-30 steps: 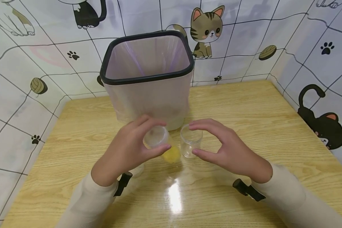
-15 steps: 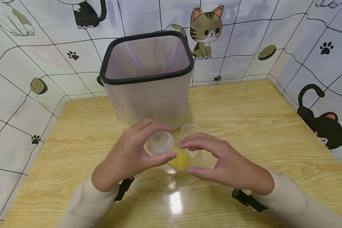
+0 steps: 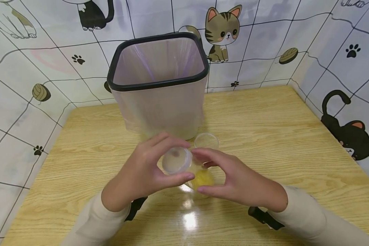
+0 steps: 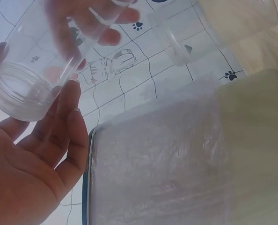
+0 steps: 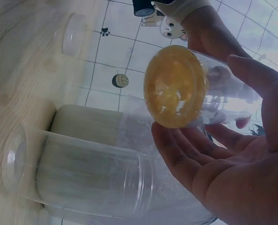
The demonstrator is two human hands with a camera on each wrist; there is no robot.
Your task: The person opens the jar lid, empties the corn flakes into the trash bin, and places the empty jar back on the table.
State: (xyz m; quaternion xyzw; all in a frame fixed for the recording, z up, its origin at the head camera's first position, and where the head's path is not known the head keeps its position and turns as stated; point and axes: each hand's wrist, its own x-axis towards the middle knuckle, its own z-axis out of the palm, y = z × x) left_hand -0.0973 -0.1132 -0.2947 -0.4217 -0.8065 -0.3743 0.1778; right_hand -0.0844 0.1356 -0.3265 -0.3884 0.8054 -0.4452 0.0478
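Observation:
A clear plastic jar (image 3: 203, 179) with something yellow at its bottom is held tilted over the table between both hands. My left hand (image 3: 141, 174) grips it round the mouth end, thumb and fingers on opposite sides. The fingers and thumb of my right hand (image 3: 240, 177) curl round the yellow lower end. In the right wrist view, the yellow layer (image 5: 176, 89) fills the jar's round base. The left wrist view shows the ringed mouth end (image 4: 24, 91) in my left fingers. Just behind my right fingers stands a second clear jar (image 3: 206, 138), upright and partly hidden.
A tall bin (image 3: 160, 106) with a black rim and a thin liner stands behind the jars. A clear round lid or low dish (image 5: 73, 35) lies on the wooden table (image 3: 264, 130). Cat-print sheeting (image 3: 264, 37) surrounds the table's back and sides.
My left hand has brought the yellow-bottomed jar right and nearer to me. My right hand has left the standing jar and closed round the held jar's lower end.

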